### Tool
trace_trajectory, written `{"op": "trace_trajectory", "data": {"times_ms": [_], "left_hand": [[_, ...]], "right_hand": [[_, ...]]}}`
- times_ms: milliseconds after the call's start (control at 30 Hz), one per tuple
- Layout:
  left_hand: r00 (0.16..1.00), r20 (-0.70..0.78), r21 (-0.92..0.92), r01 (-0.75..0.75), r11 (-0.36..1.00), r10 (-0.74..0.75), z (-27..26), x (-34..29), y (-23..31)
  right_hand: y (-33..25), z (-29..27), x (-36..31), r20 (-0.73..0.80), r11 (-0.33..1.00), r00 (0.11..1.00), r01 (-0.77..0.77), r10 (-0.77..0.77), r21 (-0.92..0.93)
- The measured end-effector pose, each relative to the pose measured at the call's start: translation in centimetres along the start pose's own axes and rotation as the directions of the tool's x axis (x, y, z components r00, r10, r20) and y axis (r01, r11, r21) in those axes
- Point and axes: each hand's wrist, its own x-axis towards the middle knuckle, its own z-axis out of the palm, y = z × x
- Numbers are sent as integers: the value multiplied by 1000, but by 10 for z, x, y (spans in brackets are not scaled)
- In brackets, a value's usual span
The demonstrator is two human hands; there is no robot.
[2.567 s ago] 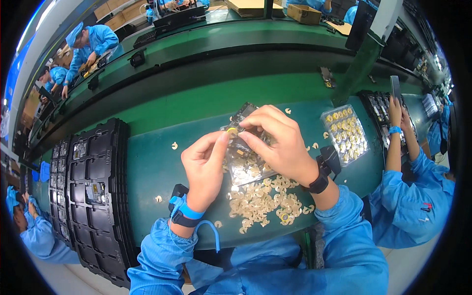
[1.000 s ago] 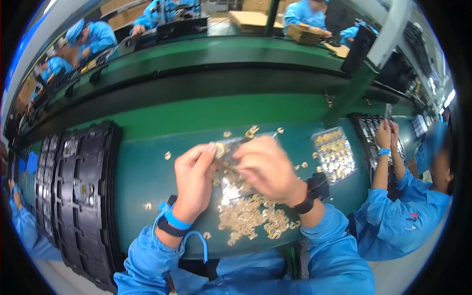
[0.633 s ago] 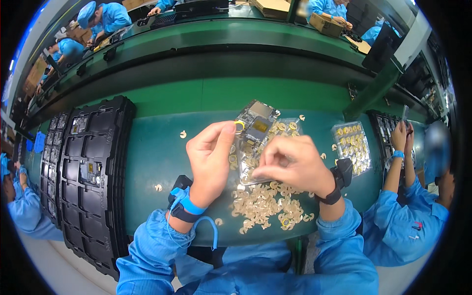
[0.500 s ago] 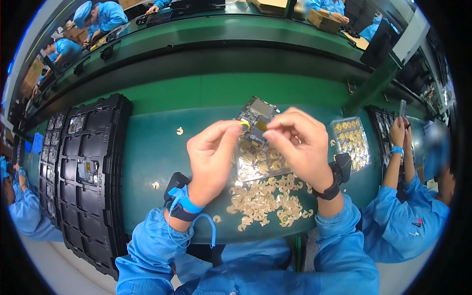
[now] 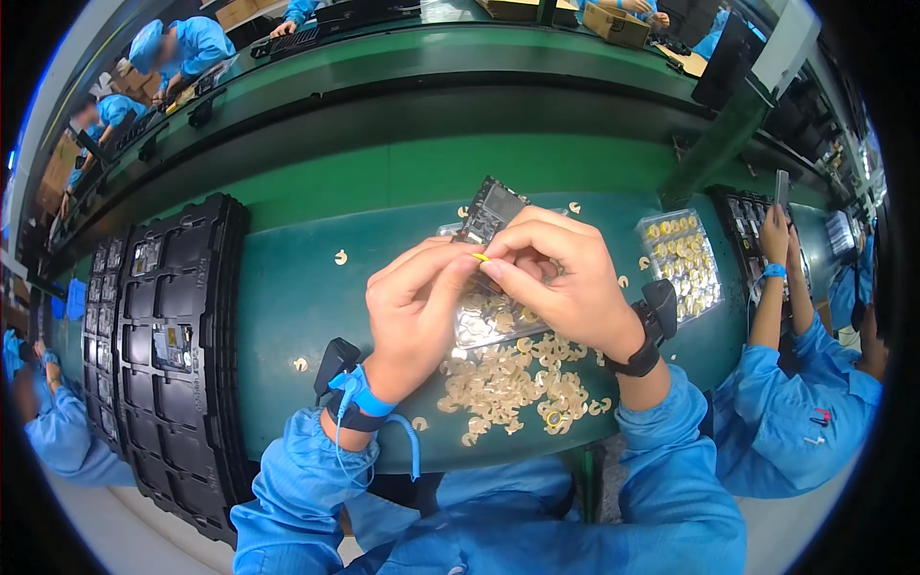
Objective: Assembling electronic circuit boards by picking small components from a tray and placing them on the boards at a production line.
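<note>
My left hand pinches a small round yellow-rimmed coin cell between thumb and forefinger. From the other side, the thumb and forefinger of my right hand close on the same cell, so the fingertips of both hands meet. Just beyond them a dark circuit board lies tilted, its lower part behind my hands. Under my hands is a clear plastic tray with round metallic cells, partly covered. Nearer to me spreads a heap of cream-coloured, notched paper-like pieces; a yellow-ringed cell lies among them.
Black stacked trays holding a few boards stand at the left. To the right sits a clear tray of yellow-rimmed cells. A green post rises behind it. At far right a co-worker's hands hold a flat device.
My right hand has moved left to meet the left at the yellow-rimmed cell. The dark gold-tinted flat piece it held earlier is no longer distinguishable. The view has shifted slightly.
</note>
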Motion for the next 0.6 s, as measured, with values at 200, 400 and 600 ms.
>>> {"op": "trace_trajectory", "data": {"times_ms": [200, 400, 600], "left_hand": [[998, -17, -56, 56, 997, -57, 2, -1, 0], [998, 21, -6, 61, 998, -61, -2, -1, 4], [998, 23, 11, -53, 999, 52, 0, -1, 0]], "right_hand": [[0, 1, 0, -19, 992, 996, -83, 85, 93], [-3, 1, 0, -191, 996, 979, -56, 69, 73], [0, 11, -1, -161, 932, 948, 220, -274, -289]]}}
